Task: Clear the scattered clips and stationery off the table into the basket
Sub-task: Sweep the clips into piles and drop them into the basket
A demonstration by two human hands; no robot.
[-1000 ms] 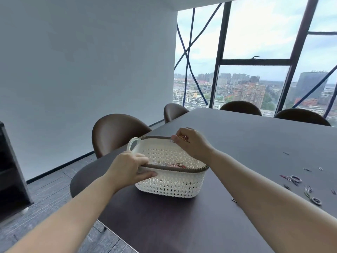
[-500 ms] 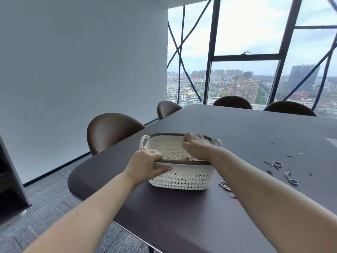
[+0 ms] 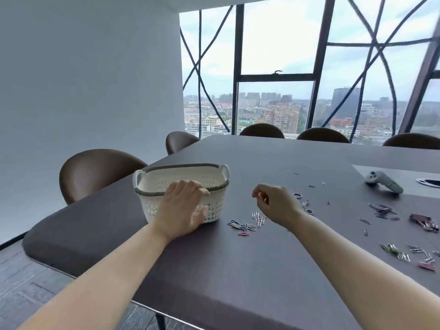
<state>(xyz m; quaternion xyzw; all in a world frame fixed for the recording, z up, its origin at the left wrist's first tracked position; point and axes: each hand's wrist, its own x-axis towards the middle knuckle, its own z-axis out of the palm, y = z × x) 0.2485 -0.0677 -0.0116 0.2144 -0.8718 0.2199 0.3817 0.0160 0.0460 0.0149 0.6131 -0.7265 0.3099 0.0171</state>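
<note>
Pale grey wall (image 3: 83, 79), smooth and matt, fills the view from 9 to 11 o'clock. Below it a rounded brown shell-backed chair (image 3: 95, 170) stands against the edge of the long dark matt table (image 3: 214, 270).

On the table, at 10 o'clock from the viewer, sits the white plastic basket (image 3: 214, 206). It is oblong, with walls pierced in a lattice, a grey-brown woven band round the rim and a loop handle at each short end. Its long axis runs from 9 to 3 o'clock across the view.

The left hand (image 3: 181, 210), somewhat blurred, lies on the basket's near long side. Its fingers (image 3: 197, 189), nearly straight and close together, rest over the rim. The thumb (image 3: 202, 211) is spread apart from them against the latticed wall.

At 3 o'clock of the basket, just beside its foot, a loose scatter of thin wire paper clips (image 3: 247, 222) in blue, white and pink lies flat on the table, pointing every way. The right hand (image 3: 276, 203) hovers just above them, at 1 o'clock from the scatter. Its fingers are loosely curled, thumb and forefinger tips slightly apart, and I cannot make out anything between them.

Small dark rings (image 3: 297, 195) lie on the table just past the back of that hand. Farther toward 3 o'clock come a heap of dark clips (image 3: 381, 210), some maroon clips (image 3: 421, 220) and a grey moulded controller (image 3: 383, 182), under tall dark-framed windows (image 3: 273, 44).
</note>
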